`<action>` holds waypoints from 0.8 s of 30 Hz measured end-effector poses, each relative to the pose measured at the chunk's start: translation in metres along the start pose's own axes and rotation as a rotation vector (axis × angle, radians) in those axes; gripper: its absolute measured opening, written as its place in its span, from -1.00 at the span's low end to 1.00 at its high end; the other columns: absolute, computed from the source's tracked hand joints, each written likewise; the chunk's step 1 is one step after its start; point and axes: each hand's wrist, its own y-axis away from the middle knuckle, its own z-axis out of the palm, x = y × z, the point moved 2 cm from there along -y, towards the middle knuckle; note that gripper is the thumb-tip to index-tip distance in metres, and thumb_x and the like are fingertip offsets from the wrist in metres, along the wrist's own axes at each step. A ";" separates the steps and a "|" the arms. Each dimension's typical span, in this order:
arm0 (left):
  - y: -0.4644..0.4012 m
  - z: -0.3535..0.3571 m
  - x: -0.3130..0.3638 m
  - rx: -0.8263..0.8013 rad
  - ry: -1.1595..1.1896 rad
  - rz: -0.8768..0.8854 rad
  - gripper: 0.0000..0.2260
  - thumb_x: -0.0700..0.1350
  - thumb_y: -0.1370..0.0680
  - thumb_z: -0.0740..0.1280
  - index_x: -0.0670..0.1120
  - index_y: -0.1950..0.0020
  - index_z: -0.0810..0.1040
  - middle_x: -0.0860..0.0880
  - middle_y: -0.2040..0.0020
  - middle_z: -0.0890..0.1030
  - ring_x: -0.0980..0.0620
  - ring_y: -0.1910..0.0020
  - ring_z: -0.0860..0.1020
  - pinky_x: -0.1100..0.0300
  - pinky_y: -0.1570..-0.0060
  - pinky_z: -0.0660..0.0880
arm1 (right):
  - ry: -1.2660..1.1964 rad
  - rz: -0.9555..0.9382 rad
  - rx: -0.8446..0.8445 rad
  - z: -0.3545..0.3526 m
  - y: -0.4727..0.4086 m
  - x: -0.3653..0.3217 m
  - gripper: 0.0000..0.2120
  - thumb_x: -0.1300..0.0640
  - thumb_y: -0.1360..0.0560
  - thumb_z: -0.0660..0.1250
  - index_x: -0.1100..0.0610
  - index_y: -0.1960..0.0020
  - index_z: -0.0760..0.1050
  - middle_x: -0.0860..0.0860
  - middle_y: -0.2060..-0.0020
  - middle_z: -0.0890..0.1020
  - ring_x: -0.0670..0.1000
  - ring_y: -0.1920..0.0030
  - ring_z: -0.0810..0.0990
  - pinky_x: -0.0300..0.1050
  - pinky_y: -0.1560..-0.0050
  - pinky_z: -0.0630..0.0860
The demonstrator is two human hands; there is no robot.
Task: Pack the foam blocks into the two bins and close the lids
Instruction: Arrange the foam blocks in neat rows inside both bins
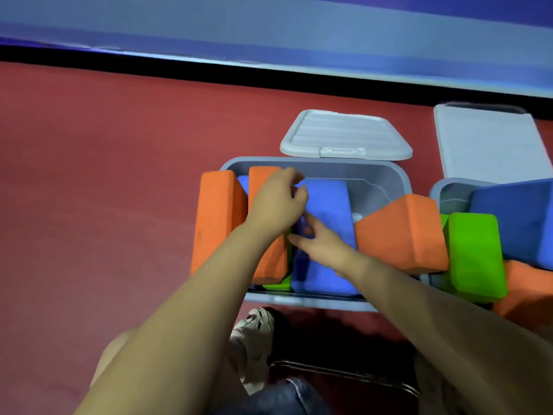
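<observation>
On the red floor (89, 175), an orange block (217, 220) stands on end at the left rim of the grey bin (386, 181), long axis running away from the person. The left hand (275, 205) rests loosely curled on a second orange block (263, 181) inside. The right hand (320, 244), fingers spread, presses on a blue block (329, 205) lying lengthwise. The bin's right part is open room. Its lid (344, 136) lies behind. A tilted orange block (404, 232) straddles the right rim, beside a green block (475, 253) and a second bin (452, 196).
</observation>
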 end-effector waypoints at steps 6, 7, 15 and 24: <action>-0.016 0.070 0.012 -0.424 -0.059 -0.291 -0.61 -0.09 -0.58 0.26 -0.16 -0.39 0.38 -0.17 -0.32 0.49 -0.12 -0.22 0.51 0.17 -0.14 0.40 | 0.214 0.158 0.145 -0.068 -0.015 0.055 -0.45 0.10 -0.55 0.30 0.20 -0.47 0.23 0.16 -0.35 0.43 0.10 -0.29 0.47 -0.14 -0.25 0.36; -0.016 0.078 0.009 -0.516 -0.165 -0.302 -0.59 -0.07 -0.59 0.25 -0.17 -0.41 0.36 -0.18 -0.35 0.46 -0.13 -0.26 0.49 0.15 -0.16 0.39 | 0.215 0.172 0.122 -0.072 -0.016 0.064 -0.45 0.08 -0.55 0.30 0.21 -0.46 0.24 0.15 -0.37 0.41 0.09 -0.33 0.43 -0.14 -0.29 0.32; -0.024 0.102 -0.015 -0.569 -0.575 -0.506 -0.58 -0.04 -0.59 0.18 -0.17 -0.41 0.25 -0.21 -0.38 0.31 -0.21 -0.32 0.38 -0.02 -0.25 0.36 | -0.874 0.577 0.218 -0.069 -0.054 0.098 -0.57 0.14 -0.57 0.26 0.19 -0.41 0.30 0.13 -0.33 0.36 0.21 -0.34 0.38 0.06 -0.18 0.43; -0.037 0.127 -0.053 -0.580 -0.432 -0.567 -0.56 -0.11 -0.59 0.19 -0.26 -0.41 0.21 -0.29 -0.39 0.34 -0.26 -0.34 0.38 0.03 -0.25 0.35 | -1.181 0.767 0.464 -0.059 -0.082 0.087 -0.66 0.23 -0.57 0.19 0.17 -0.34 0.35 0.08 -0.27 0.39 0.15 -0.20 0.40 0.11 -0.19 0.43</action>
